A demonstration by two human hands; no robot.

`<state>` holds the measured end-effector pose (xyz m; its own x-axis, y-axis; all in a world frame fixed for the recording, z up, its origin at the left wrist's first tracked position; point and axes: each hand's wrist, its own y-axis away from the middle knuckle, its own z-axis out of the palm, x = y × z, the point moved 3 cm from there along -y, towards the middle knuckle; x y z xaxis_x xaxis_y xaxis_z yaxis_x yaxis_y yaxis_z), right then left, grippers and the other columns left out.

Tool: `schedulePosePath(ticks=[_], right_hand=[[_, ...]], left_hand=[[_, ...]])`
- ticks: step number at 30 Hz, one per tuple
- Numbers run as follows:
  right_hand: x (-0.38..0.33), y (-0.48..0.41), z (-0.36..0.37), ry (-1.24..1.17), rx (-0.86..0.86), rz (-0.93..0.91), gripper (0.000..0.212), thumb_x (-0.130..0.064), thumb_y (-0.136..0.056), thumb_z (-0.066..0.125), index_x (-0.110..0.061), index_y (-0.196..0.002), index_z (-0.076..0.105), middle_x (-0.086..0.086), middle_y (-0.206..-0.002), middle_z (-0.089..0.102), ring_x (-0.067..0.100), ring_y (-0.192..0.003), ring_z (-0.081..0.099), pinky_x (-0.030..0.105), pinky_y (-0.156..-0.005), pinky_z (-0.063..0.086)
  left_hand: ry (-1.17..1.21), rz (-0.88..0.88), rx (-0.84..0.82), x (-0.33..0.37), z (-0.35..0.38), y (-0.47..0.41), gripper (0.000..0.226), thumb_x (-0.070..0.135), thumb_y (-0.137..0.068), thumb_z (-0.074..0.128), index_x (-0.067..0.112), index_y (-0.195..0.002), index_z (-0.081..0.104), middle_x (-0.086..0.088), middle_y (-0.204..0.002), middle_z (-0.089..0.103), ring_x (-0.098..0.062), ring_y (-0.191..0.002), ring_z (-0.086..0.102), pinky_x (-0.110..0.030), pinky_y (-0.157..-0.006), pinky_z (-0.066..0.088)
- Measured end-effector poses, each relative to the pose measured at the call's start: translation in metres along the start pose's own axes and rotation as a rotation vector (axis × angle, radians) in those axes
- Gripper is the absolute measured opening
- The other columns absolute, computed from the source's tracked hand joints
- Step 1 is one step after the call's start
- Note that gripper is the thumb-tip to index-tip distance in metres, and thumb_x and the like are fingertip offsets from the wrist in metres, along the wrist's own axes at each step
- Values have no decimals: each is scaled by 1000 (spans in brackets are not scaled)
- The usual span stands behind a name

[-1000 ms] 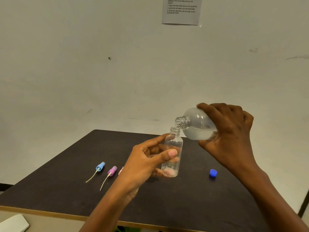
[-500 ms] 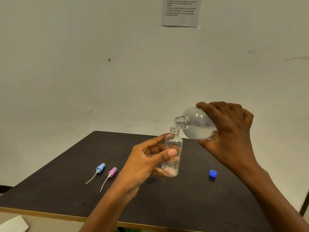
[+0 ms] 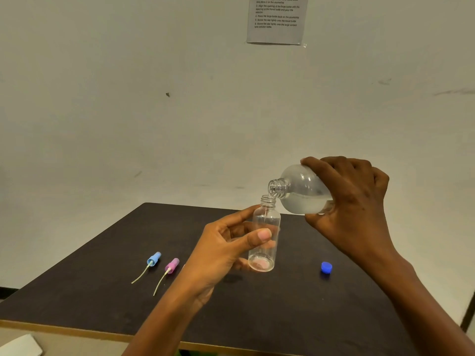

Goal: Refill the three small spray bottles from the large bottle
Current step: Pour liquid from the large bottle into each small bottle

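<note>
Overhead, right hand [image 3: 357, 201] grips the tilted large bottle [image 3: 303, 191]; left hand [image 3: 226, 250] pinches the small bottle [image 3: 266, 227].

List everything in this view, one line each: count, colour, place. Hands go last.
small clear plastic bottle: 1, transparent, uncapped, held upright above the table
large clear plastic bottle: 1, transparent, part full of clear liquid, tilted, mouth just over the small bottle's mouth
light blue spray top: 1, pale dip tube, lying on the table's left part
pink spray top: 1, pale dip tube, lying just right of the blue one
round blue screw cap: 1, on the table's right part
dark rectangular table: 1, near black, light front edge
printed paper sheet: 1, white, on the wall, top
left hand: 1, grips the small bottle
right hand: 1, grips the large bottle
</note>
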<state>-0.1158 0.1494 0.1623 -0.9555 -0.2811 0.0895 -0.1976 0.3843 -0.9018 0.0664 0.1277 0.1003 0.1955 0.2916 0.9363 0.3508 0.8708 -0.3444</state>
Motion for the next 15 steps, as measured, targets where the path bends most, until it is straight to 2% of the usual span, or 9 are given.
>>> schedulePosePath(ticks=[15], right_hand=[[1,1,0,-2,0,-2,81,-12,-51,82,-28,-121,43,7,-109,58,23,-104,37,43,-83,28]], left_hand=[[4,5,-5,0,1,-1,47,28,-58,70,36,-103,61,7,-97,75,-12,-90,72,-28,-62,59]])
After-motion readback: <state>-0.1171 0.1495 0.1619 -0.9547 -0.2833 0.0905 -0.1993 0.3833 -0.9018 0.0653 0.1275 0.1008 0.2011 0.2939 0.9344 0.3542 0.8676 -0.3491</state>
